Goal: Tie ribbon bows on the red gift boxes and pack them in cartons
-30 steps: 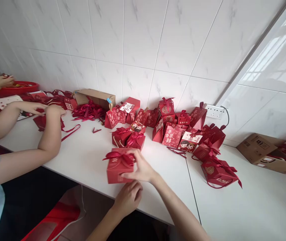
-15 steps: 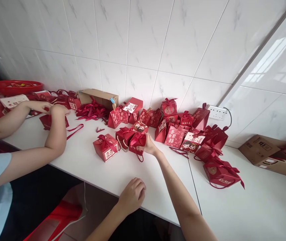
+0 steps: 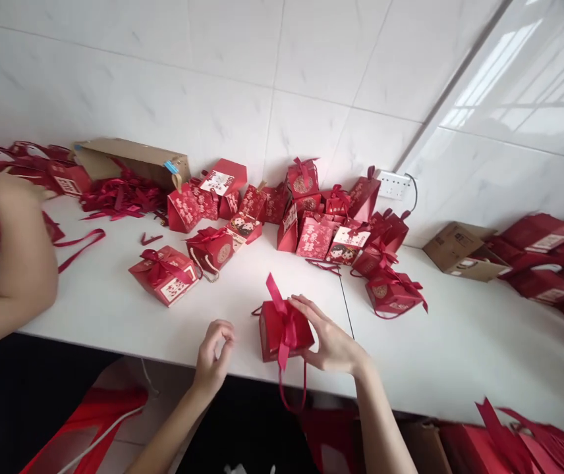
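My right hand (image 3: pixel 334 339) has its fingers and thumb around the right side of a small red gift box (image 3: pixel 272 336). The box has a satin ribbon bow (image 3: pixel 288 329) on top and a cord handle that hangs over the table's front edge. Left of it, my left hand (image 3: pixel 214 352) is loosely curled, thumb apart from the fingers, with nothing visible in it. Beyond that hand stand a bow-tied red box (image 3: pixel 163 276) with a white label and another red box (image 3: pixel 211 249) with a rope handle.
More red boxes (image 3: pixel 314 237) crowd along the tiled wall. A cardboard box (image 3: pixel 128 155) lies with a heap of red ribbons (image 3: pixel 124 194). Another person's arm (image 3: pixel 22 250) works at the left. A power strip (image 3: pixel 393 185) is on the wall; red boxes (image 3: pixel 499 447) sit lower right.
My right hand has brought the bow-tied box from the group toward the table's front edge. My left hand's fist has loosened. The view has swung to the right.
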The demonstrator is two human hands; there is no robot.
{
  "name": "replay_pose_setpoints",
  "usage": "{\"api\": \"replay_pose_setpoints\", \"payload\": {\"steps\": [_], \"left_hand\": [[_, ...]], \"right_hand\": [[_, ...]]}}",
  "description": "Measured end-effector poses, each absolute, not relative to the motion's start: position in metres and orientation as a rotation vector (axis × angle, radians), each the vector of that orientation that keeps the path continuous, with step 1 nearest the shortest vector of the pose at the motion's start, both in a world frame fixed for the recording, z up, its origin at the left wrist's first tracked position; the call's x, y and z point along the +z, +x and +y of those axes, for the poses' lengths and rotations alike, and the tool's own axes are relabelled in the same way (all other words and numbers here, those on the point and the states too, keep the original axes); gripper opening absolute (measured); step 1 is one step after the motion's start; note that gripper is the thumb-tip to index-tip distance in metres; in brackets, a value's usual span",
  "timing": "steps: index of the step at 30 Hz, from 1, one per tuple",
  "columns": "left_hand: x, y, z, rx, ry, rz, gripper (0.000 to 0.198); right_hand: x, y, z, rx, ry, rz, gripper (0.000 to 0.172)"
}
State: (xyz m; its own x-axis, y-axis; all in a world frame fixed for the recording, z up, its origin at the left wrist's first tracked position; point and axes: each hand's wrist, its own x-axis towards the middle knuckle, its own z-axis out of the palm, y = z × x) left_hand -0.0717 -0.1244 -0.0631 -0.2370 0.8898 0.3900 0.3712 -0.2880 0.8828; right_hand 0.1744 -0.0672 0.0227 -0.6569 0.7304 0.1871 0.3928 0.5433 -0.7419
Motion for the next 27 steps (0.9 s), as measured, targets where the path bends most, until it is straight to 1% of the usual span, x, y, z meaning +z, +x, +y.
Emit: {"api": "replay_pose_setpoints", "payload": {"steps": [2,3,4,5,6,7,10,13,15,18,20,22,27], "left_hand": [[-0.056,-0.066,-0.121,1.504,1.543,1.471,0.014],[-0.052,-0.063,-0.117,1.479,1.525,1.455,0.012],[-0.047,-0.058,-0.113,1.445,1.504,1.45,0.012],[-0.043,-0.054,-0.107,1.404,1.487,1.449,0.016],[-0.038,-0.048,-0.101,1.362,1.48,1.447,0.022],[-0.034,-0.042,-0.093,1.315,1.488,1.436,0.029],[-0.026,-0.024,-0.075,1.171,1.59,1.344,0.048],[-0.025,-0.01,-0.072,1.083,1.69,1.31,0.056],[-0.025,-0.008,-0.081,1.109,1.708,1.4,0.053],[-0.025,-0.015,-0.1,1.197,1.646,1.533,0.036],[-0.021,-0.025,-0.108,1.242,1.57,1.588,0.028],[-0.013,-0.033,-0.109,1.235,1.518,1.648,0.027],[0.012,-0.032,-0.091,0.865,1.604,1.616,0.031]], "right_hand": [[0.012,0.188,-0.076,0.941,-1.008,-2.204,0.079],[0.009,0.193,-0.08,0.917,-1.065,-2.096,0.071],[0.007,0.197,-0.084,0.874,-1.144,-1.972,0.059],[0.007,0.199,-0.088,0.824,-1.239,-1.865,0.044],[0.009,0.198,-0.093,0.779,-1.342,-1.795,0.032],[0.011,0.196,-0.097,0.749,-1.437,-1.773,0.032],[0.019,0.179,-0.109,0.758,-1.568,-1.881,0.047],[0.02,0.161,-0.117,0.75,-1.577,-1.891,0.048],[0.017,0.157,-0.117,0.702,-1.577,-1.863,0.044],[0.01,0.165,-0.112,0.693,-1.561,-1.79,0.036],[0.007,0.174,-0.107,0.82,-1.536,-1.722,0.034],[0.007,0.182,-0.103,0.955,-1.511,-1.671,0.036],[0.01,0.184,-0.098,1.045,-1.488,-1.65,0.044]]}}
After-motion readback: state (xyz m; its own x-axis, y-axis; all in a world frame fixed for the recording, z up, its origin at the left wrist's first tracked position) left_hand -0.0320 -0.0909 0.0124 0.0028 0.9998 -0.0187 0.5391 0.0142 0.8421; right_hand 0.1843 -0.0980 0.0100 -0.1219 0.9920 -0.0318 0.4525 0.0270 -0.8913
